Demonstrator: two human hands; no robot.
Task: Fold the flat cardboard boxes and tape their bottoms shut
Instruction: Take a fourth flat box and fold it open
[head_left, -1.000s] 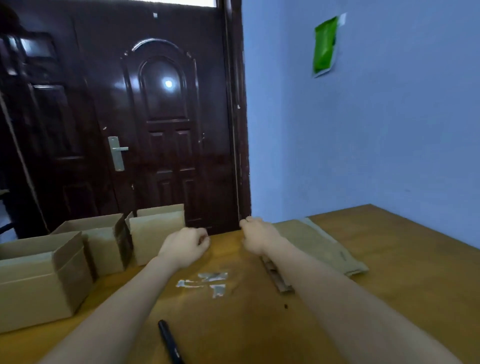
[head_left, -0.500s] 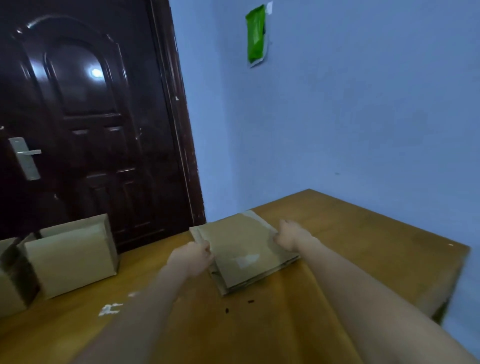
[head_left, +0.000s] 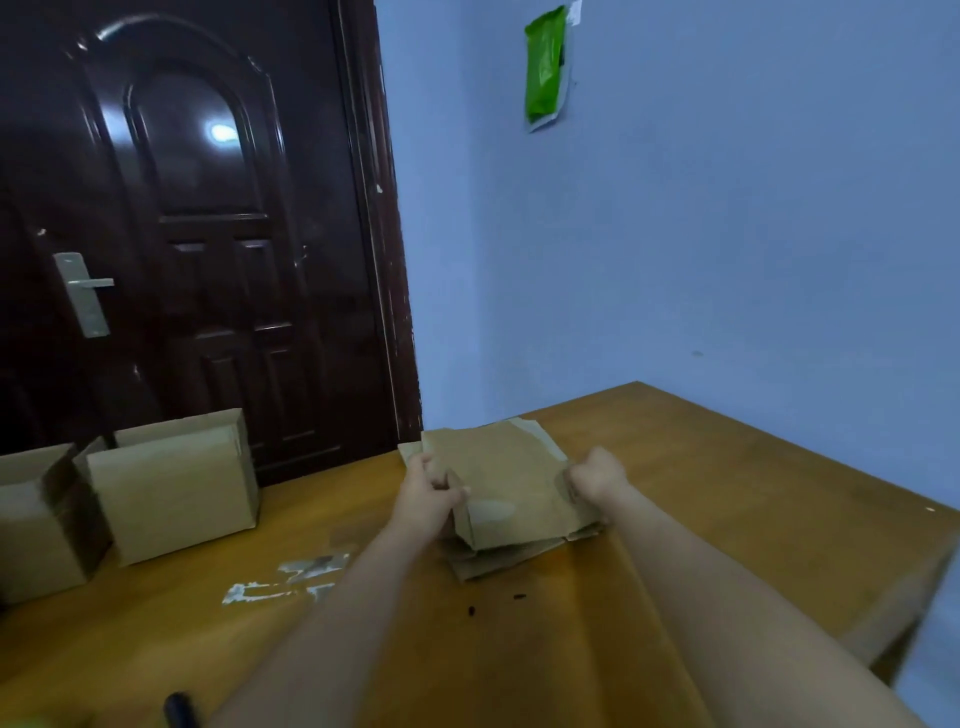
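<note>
A stack of flat cardboard boxes (head_left: 506, 558) lies on the wooden table (head_left: 727, 499) near its far edge. The top flat box (head_left: 506, 478) is lifted slightly off the stack. My left hand (head_left: 428, 491) grips its left edge and my right hand (head_left: 595, 475) grips its right edge. Two folded boxes stand at the left: one (head_left: 174, 493) beside the stack, another (head_left: 39, 525) at the frame's left edge.
Torn tape scraps (head_left: 291, 579) are stuck to the table in front of the folded boxes. A dark object (head_left: 179, 709) pokes in at the bottom edge. A dark door (head_left: 208, 234) stands behind the table, blue wall to the right.
Both hands went from fists above the table to the flat stack's sides, then took hold of the top flat box and raised it. The view swung right.
</note>
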